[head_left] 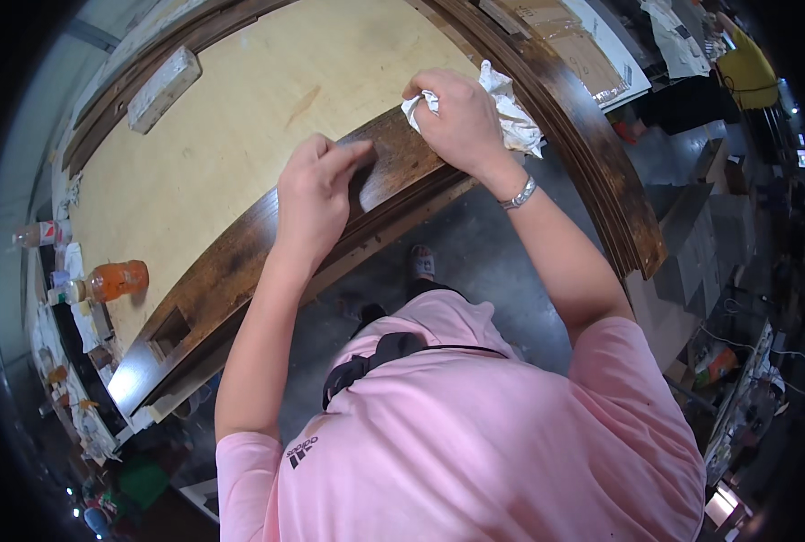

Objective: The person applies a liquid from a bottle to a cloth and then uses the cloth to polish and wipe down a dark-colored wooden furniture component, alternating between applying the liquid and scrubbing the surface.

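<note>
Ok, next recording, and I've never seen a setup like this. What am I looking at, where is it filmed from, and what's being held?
There's no machine here, just a person's two bare hands. The single picture comes from a wide fisheye camera worn on the head and looking down, so straight edges bend. The right hand holds a crumpled white sheet, cloth or paper, I can't tell which. The left hand is over a dark brown wooden board; whether it touches it or holds anything small is unclear. The board runs along the near side of a pale panel. Toward the left are a bottle of orange liquid and a whitish block.
</note>
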### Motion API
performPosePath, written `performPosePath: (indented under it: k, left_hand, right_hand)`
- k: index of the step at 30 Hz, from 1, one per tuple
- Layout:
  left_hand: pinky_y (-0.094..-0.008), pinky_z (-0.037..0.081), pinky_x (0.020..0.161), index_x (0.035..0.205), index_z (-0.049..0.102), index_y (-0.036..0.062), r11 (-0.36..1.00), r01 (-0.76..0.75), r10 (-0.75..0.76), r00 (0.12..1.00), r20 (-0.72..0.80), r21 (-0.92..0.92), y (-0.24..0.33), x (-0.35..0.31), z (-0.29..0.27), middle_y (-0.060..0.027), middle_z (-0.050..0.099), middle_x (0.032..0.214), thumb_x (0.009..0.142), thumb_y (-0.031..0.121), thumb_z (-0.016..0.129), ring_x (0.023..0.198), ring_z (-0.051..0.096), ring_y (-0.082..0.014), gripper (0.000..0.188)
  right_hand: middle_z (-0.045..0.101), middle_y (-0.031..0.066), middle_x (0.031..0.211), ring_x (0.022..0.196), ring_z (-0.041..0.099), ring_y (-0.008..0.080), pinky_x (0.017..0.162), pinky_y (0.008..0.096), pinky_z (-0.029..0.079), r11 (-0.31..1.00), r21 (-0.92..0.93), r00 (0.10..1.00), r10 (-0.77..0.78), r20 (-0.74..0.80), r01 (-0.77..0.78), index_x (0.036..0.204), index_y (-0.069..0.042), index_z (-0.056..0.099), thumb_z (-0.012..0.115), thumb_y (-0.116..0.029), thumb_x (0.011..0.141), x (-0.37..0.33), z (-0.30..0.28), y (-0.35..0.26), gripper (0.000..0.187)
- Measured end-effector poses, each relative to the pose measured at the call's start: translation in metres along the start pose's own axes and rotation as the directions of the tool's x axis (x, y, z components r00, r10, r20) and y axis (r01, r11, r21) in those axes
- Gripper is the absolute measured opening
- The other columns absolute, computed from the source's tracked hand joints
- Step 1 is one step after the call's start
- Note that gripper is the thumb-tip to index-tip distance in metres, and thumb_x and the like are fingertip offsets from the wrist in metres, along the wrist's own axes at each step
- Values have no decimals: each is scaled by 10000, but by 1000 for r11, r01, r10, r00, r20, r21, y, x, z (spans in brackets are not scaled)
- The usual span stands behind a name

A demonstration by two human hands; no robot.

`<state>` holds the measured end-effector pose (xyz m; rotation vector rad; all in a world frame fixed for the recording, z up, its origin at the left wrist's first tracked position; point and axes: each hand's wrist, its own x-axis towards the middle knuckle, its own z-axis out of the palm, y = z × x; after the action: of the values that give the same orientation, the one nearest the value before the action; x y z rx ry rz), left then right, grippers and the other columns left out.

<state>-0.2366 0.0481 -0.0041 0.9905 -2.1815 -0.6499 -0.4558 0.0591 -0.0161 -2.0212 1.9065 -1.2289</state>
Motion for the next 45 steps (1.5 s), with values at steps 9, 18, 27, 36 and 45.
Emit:
performPosePath:
  k: [9, 18, 27, 36, 45]
  left_hand:
    - [-353, 476, 680, 1038, 771, 91, 984, 96, -93, 995, -25, 150, -9, 5, -11, -107, 562, 807, 852, 4, 702, 745, 593, -266, 216]
    - [-399, 479, 621, 1011, 764, 91, 972, -16, 22, 999, -24, 235, -10, 5, -13, -98, 552, 785, 838, 21, 694, 700, 612, -293, 199]
    - [-395, 488, 592, 919, 764, 87, 944, -165, 156, 986, 54, 286, 4, -6, -17, -103, 567, 753, 821, 35, 691, 692, 634, -288, 133]
    - [-310, 439, 716, 898, 685, -22, 944, 251, -245, 968, -53, 217, -51, -66, -129, -95, 566, 773, 835, 25, 695, 749, 561, -228, 79]
    - [-326, 455, 656, 905, 688, -13, 951, 296, -296, 955, -19, 89, -46, -150, -168, -87, 566, 766, 747, -92, 685, 721, 580, -228, 177]
  right_hand:
    - [695, 138, 919, 905, 657, 349, 788, 425, 517, 999, -20, 998, 51, 26, -51, 901, -42, 682, 589, -102, 819, 0, -3, -5, 138]
    - [688, 122, 878, 878, 642, 342, 798, 450, 502, 1000, -4, 999, 24, -21, -24, 847, -65, 674, 594, -112, 793, 0, -1, -4, 107]
    - [680, 133, 849, 847, 640, 357, 770, 458, 501, 1000, -6, 999, 18, -34, -18, 830, -57, 666, 590, -113, 787, 0, 2, -5, 104]
    - [687, 159, 893, 857, 653, 359, 755, 438, 508, 1000, -17, 1000, 4, -7, -5, 865, -33, 678, 583, -92, 813, -1, -5, 4, 123]
    - [693, 153, 926, 892, 665, 345, 777, 407, 510, 999, -32, 999, 39, 16, -39, 912, -26, 680, 575, -69, 829, 0, 2, 0, 141]
